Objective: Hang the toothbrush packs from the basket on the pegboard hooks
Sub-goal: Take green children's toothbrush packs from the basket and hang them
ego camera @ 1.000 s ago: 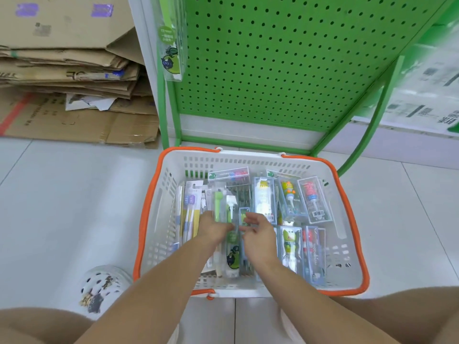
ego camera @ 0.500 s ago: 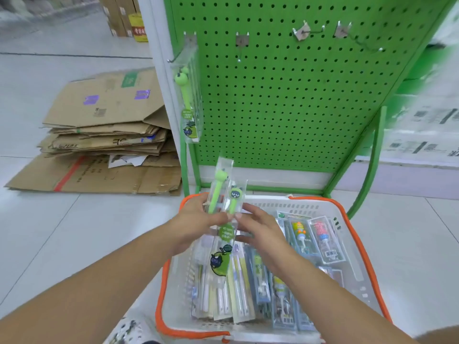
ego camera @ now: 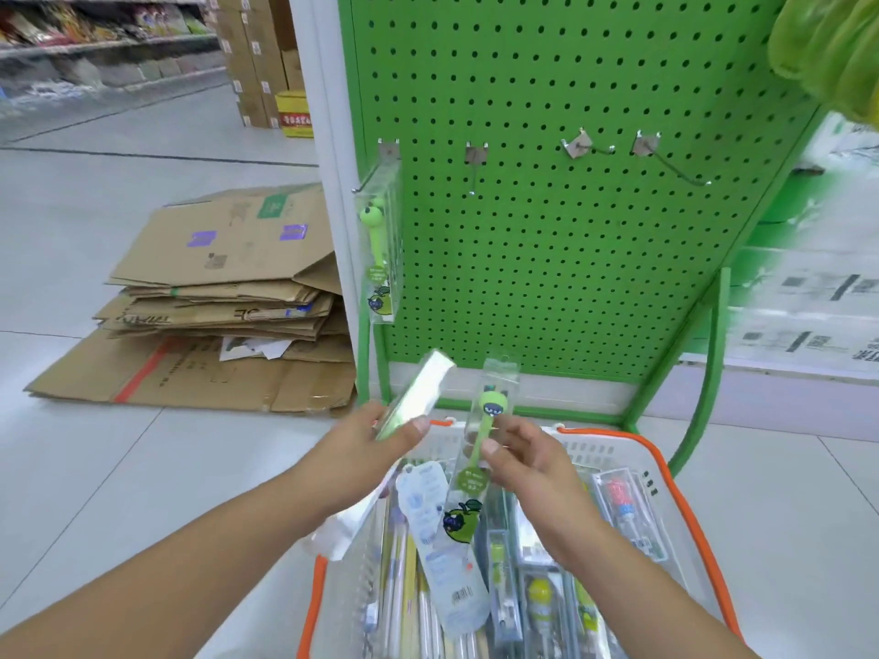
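My left hand [ego camera: 365,449] grips a clear toothbrush pack [ego camera: 416,397], seen edge-on and tilted to the right. My right hand [ego camera: 525,456] pinches a second clear pack with a green toothbrush [ego camera: 483,444], held upright above the basket. The white basket with an orange rim [ego camera: 666,461] sits on the floor below, holding several more packs. On the green pegboard [ego camera: 571,254] the leftmost hook [ego camera: 376,171] carries hung green toothbrush packs [ego camera: 380,259]. Three hooks [ego camera: 474,168] to its right are bare.
A stack of flattened cardboard [ego camera: 223,302] lies on the floor to the left of the rack. A green metal brace [ego camera: 713,354] slants down beside the basket at the right. Store shelves [ego camera: 95,45] and stacked boxes stand far back left.
Both hands have lifted out of the basket with the two packs and drawn them apart, one in each hand. My view has tilted up, showing the hooks.
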